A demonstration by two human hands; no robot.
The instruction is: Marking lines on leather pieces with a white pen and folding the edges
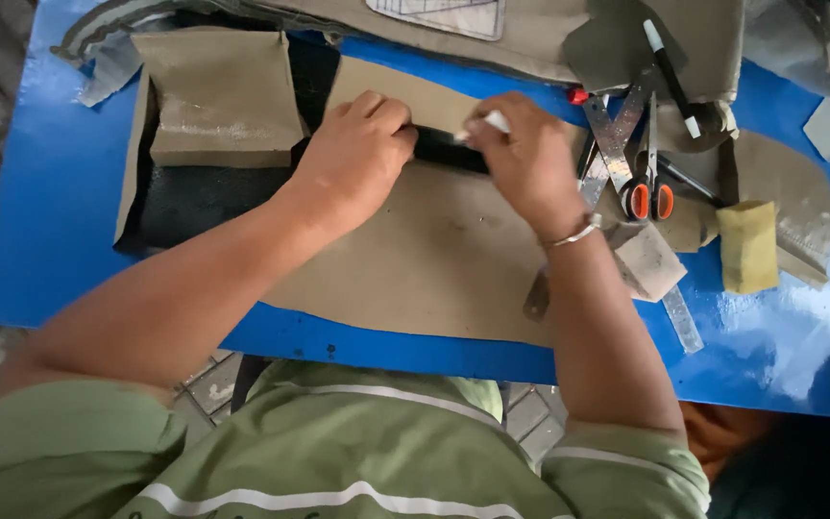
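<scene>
My left hand [355, 152] presses flat on a black strip [449, 150] that lies across a large tan sheet of material [425, 259] on the blue table [40, 202]. My right hand [523, 154] sits at the strip's right end, fingers closed on a small white marking stick [495, 122] whose tip touches the strip. A thin bracelet circles the right wrist. Most of the strip is hidden beneath both hands.
Orange-handled scissors [647, 187] and a metal ruler [617, 135] lie right of my right hand. A yellow sponge [747, 245], a black pen [670, 72] and tan offcuts sit further right. Folded tan and black pieces [218, 96] lie at the left.
</scene>
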